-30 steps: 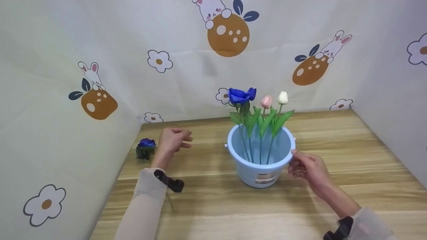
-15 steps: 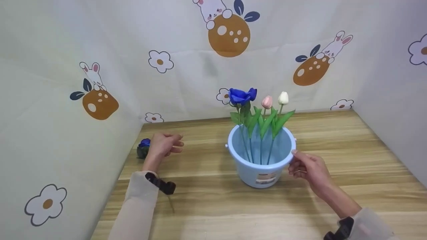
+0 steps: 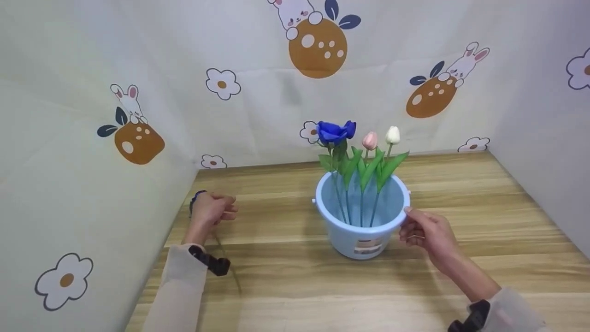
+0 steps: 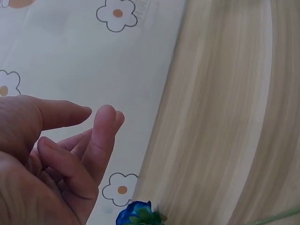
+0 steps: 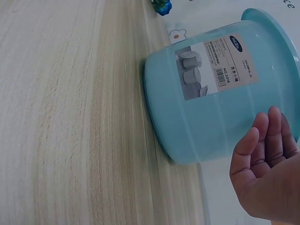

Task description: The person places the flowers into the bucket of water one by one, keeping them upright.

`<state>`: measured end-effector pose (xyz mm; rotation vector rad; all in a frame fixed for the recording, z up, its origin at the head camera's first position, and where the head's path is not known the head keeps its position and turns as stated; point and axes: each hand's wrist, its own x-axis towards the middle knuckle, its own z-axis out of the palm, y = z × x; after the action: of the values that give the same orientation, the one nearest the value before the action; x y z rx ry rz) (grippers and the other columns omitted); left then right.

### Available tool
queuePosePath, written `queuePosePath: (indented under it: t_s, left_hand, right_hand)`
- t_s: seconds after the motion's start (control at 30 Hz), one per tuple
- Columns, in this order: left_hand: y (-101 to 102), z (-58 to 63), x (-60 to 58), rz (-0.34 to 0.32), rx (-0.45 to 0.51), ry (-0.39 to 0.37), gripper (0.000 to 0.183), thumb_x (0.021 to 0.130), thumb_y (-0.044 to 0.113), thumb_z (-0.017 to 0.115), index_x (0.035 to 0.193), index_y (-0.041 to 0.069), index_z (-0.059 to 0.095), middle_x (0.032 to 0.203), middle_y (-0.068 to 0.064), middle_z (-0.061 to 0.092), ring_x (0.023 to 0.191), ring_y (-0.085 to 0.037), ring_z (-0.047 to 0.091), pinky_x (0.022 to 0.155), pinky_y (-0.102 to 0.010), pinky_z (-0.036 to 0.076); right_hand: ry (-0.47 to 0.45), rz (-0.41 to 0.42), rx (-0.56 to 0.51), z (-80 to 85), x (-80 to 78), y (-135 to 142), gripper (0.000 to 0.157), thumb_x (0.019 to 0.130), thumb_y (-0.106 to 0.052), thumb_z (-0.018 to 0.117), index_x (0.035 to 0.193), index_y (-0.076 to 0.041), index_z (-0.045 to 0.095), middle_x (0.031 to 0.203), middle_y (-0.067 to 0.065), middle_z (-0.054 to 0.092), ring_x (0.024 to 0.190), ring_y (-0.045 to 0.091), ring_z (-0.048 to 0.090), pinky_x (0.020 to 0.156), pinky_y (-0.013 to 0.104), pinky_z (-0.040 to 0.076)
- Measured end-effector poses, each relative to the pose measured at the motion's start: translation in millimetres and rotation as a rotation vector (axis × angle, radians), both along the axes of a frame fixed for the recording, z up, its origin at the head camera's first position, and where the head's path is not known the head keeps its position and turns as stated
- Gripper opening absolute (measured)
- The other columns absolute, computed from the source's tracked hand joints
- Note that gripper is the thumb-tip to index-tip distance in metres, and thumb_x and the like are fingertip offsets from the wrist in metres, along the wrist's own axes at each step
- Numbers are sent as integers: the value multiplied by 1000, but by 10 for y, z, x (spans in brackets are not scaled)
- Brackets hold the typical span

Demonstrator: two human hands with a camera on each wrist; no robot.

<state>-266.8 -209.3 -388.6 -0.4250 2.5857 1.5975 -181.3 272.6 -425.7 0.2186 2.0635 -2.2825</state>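
Note:
My left hand [image 3: 213,210] hovers at the left over a blue rose [image 3: 193,201], mostly covering its bloom in the head view. In the left wrist view, the thumb and fingers are apart with nothing between them, and the rose [image 4: 136,214] shows beyond them. The rose's stem runs along the table toward me. My right hand [image 3: 431,233] holds the rim of a light blue bucket [image 3: 355,242], thumb at the rim and fingers bent below it outside. Inside the bucket stand a blue rose [image 3: 332,133], a pink tulip [image 3: 369,140] and a white tulip [image 3: 392,135].
The wooden table [image 3: 276,295] is bounded by a printed cloth backdrop [image 3: 258,120] at the back and both sides. A paper label [image 5: 215,66] is on the bucket's near side.
My left hand has moved left and slightly down toward the lying rose, hiding more of its bloom. The right hand and the bucket have stayed in place.

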Motion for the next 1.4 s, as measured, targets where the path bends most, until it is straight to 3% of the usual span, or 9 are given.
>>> queuePosePath:
  t_s: [0.13, 0.23, 0.47, 0.73, 0.87, 1.03, 1.13, 1.4]
  left_hand:
    - [-55, -64, 4, 18, 59, 28, 37, 100, 9, 64, 127, -16, 65, 82, -12, 79, 56, -7, 72, 57, -20, 59]
    - [-127, -139, 22, 37, 54, 27, 34, 99, 5, 62, 124, -18, 65, 76, -6, 76, 54, -7, 70, 57, -21, 60]
    - [-347, -307, 72, 68, -37, 2, 30, 95, 3, 59, 115, -17, 70, 67, 1, 71, 56, -7, 67, 46, -20, 42]
    - [-515, -469, 94, 89, -123, -32, 23, 95, 4, 60, 107, -13, 71, 62, -2, 66, 53, -10, 60, 46, -21, 44]
    - [-571, -568, 106, 116, -136, -30, 15, 89, 0, 60, 85, -7, 73, 56, -2, 64, 48, -11, 56, 45, -22, 43]
    - [-605, -672, 105, 150, -192, -38, 19, 70, -3, 65, 55, 9, 62, 46, 3, 53, 46, -13, 50, 44, -25, 40]
    - [-603, -713, 110, 153, -223, -59, 21, 67, -2, 68, 53, 12, 59, 46, 4, 50, 46, -13, 50, 44, -25, 40]
    - [-556, -771, 118, 181, -107, -136, 14, 80, -1, 69, 68, 5, 66, 52, 0, 61, 48, -10, 56, 44, -23, 44]
  right_hand:
    - [9, -2, -10, -3, 7, 2, 37, 109, -22, 56, 79, -8, 72, 69, 2, 69, 63, 13, 67, 61, 26, 58]
    - [7, 2, -2, -2, 12, 2, 37, 110, -23, 56, 79, -9, 72, 69, 2, 70, 64, 13, 67, 62, 27, 59]
    - [3, 0, 12, 1, 7, -3, 37, 109, -23, 56, 79, -9, 72, 70, 2, 70, 64, 14, 67, 62, 27, 59]
    - [-4, -2, 20, 2, 2, 0, 37, 109, -24, 56, 80, -9, 72, 70, 1, 70, 65, 14, 67, 63, 27, 59]
    - [-2, -4, 20, 1, 3, 1, 37, 109, -23, 56, 79, -10, 72, 69, 1, 69, 64, 14, 67, 62, 27, 59]
    - [9, -5, 13, 0, 3, 3, 37, 109, -22, 56, 78, -9, 71, 69, 1, 69, 63, 14, 66, 62, 26, 58]
    - [13, -3, 11, -2, 0, 2, 37, 109, -22, 56, 78, -8, 72, 69, 1, 69, 64, 14, 67, 62, 26, 57]
    - [4, 1, 27, -9, -4, 8, 37, 110, -23, 56, 80, -8, 72, 71, 2, 69, 65, 15, 67, 64, 27, 58]
